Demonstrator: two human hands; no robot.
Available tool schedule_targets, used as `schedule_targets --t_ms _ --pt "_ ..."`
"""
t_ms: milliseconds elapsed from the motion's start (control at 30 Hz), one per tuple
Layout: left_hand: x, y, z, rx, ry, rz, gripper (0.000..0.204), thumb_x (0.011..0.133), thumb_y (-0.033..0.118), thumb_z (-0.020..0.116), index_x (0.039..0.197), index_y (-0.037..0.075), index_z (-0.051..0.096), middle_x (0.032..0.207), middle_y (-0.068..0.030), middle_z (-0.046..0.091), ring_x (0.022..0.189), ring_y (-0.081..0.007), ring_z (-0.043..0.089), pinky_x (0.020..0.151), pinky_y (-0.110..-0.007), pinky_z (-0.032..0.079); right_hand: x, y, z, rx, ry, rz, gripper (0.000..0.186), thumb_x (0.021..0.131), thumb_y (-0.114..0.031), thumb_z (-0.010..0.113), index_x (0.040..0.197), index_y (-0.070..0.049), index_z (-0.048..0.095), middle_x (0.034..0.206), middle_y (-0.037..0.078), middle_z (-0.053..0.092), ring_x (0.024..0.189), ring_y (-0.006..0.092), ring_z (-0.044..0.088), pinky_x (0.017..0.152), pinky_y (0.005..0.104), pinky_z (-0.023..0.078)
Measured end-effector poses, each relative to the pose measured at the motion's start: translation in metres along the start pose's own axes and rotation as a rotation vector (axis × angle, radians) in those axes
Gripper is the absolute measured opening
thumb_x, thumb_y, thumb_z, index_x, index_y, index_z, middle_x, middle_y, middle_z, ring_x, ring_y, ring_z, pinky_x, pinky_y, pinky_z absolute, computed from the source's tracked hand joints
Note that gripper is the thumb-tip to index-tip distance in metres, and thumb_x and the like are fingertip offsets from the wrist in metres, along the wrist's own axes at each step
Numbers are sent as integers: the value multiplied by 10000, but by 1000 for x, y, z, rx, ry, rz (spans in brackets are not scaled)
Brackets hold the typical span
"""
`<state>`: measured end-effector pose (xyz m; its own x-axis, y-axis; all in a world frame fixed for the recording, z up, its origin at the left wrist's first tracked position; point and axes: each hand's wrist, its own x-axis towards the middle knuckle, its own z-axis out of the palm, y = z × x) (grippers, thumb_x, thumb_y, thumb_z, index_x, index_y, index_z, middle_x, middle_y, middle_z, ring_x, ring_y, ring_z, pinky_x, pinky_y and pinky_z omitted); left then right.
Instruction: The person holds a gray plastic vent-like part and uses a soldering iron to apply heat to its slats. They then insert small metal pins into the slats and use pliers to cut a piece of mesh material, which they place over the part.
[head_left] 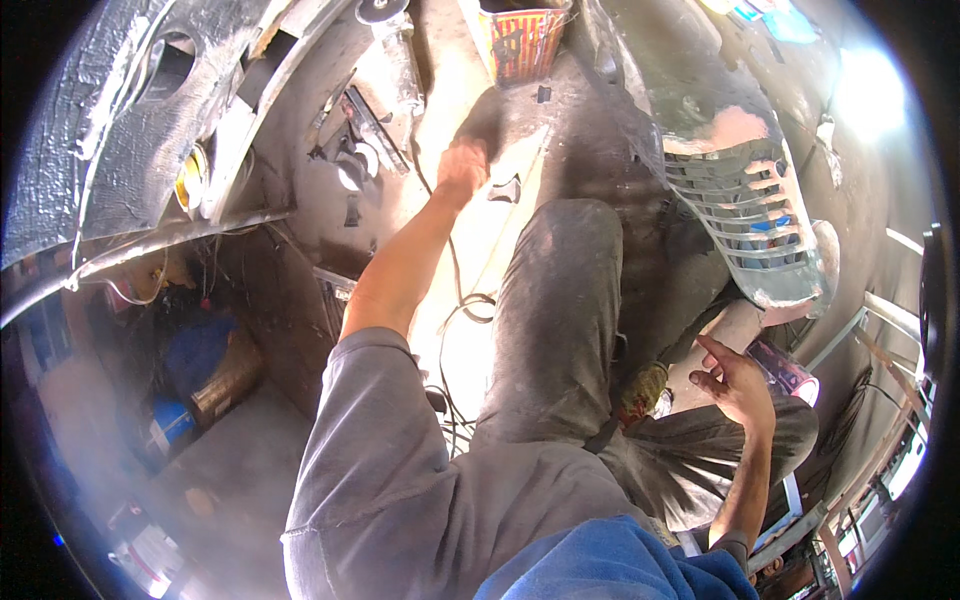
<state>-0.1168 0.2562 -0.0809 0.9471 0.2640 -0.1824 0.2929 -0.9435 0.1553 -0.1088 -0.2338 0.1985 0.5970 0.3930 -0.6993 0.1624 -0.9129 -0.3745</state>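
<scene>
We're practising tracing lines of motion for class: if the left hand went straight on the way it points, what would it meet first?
Probably the red-and-yellow tub, ahead of the left hand; the hand is blurred and depth is unclear, so it might pass beside it.

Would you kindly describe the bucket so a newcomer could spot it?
Find the big slotted panel, then look left, beyond the left hand. The bucket stands there; its red-and-yellow patterned wall sets it apart from the grey tool nearby.
</scene>
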Motion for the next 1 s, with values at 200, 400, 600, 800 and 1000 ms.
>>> schedule_targets --t_ms 200,400,600,800,1000 --pt "-2 -44 4 1795 199 639 250 875 158 590 1016 -48 596 872 -156 653 748 -282 645 719 -404 584 7 3 -1 -30 6 -40 641 786 -261 820 1368 -135 584 941 125 668 766 290 656 705 400 524" --pt "-101 73 -142 4420 -178 1241 240 834 79 651 1024 -55 592 853 -137 666 757 -201 650 706 -341 568 4 -47 -10 -96 184 -295 454 842 -171 754 1265 -70 622 1022 161 694 922 316 680 810 390 531" --pt "-196 211 -197 3840 176 594 290 837 -36 640 1120 28 627 825 -59 672 703 -133 620 638 -273 491 -2 -131 26 145 694 -722 320 810 -35 760 1117 -17 671 1028 166 686 918 326 671 802 391 536" --pt "-209 241 -245 3650 144 780 356 834 -67 629 1184 -3 623 882 -59 682 780 -149 632 776 -279 504 -15 -147 14 183 859 -856 220 847 39 717 1066 20 706 1011 156 705 850 296 685 754 370 550" --pt "-203 251 -268 4059 -501 167 393 874 -112 584 1252 -21 634 927 -74 708 832 -111 646 789 -258 531 -15 -145 -20 -47 1118 -1065 234 756 -52 768 986 -40 727 990 82 677 741 230 650 650 340 499"
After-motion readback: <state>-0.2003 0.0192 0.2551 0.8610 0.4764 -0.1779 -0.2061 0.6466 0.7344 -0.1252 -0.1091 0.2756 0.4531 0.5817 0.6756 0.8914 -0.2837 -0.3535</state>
